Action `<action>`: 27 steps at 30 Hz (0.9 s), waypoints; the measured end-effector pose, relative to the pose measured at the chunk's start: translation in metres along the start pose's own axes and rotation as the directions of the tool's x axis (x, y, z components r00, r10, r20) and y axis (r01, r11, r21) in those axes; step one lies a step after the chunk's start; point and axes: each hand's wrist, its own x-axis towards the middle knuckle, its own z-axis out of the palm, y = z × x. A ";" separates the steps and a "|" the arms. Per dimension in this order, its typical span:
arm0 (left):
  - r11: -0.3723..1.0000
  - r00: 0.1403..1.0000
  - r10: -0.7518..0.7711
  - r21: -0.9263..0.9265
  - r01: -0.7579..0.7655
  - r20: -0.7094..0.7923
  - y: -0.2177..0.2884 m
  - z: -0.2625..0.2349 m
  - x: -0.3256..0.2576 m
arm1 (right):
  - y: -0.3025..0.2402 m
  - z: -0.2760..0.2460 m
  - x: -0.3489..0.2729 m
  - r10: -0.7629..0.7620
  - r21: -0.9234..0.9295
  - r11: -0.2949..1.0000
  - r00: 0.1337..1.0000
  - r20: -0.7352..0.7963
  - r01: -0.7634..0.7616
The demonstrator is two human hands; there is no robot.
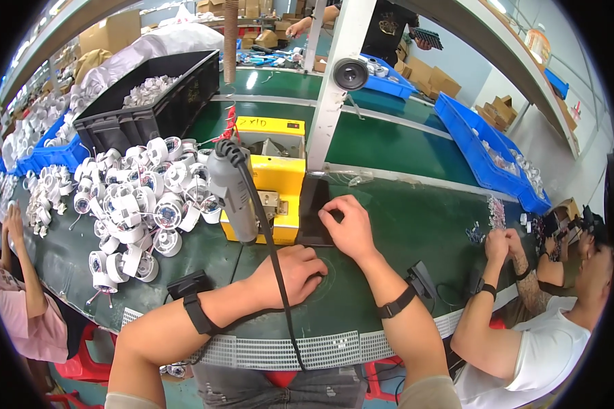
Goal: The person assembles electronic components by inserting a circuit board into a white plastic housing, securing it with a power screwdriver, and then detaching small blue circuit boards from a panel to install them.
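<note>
My left hand [295,274] rests on the green work surface [402,225], its fingers curled inward and closed. Whatever might be inside them is hidden. Farther right, my right hand [350,221] is bent toward a dark flat plate [314,208], thumb and fingertips drawn together; I cannot make out anything between them. Beyond my left hand stands a yellow machine [280,180] with a metal block at its front. A grey electric screwdriver [230,187] hangs before it, and its black cable passes over my left wrist.
Many white round housings with wires [147,198] are heaped at left, below a black crate [150,102]. A white post [334,88] rises behind the machine. A blue tray [484,150] lies at right. Co-workers sit on both sides, one in a white shirt [532,341].
</note>
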 end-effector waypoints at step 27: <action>1.000 1.000 0.009 0.003 -0.009 0.004 0.001 0.000 0.000 | 0.001 0.000 0.000 0.037 -0.026 0.999 0.999 0.006 -0.037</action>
